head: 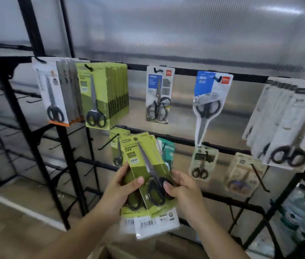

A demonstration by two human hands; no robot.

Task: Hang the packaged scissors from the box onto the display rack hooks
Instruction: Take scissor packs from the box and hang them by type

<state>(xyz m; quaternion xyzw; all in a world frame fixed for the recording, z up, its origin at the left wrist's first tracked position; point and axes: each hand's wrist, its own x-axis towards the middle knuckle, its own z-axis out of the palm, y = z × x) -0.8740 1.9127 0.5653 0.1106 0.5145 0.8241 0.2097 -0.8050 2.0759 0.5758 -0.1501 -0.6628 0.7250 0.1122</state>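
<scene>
- Green carded scissors packs (pixel 149 182) — light, stiff, slick; take the lower edges
- Left hand (pixel 121 191) and right hand (pixel 180 189) fingers curl round them, rack hook (pixel 108 142) at eleven o'clock

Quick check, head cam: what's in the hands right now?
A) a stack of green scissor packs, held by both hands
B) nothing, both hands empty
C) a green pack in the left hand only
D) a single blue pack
A: the left hand and right hand both grip a fanned stack of green scissor packs, in front of the rack.
</scene>
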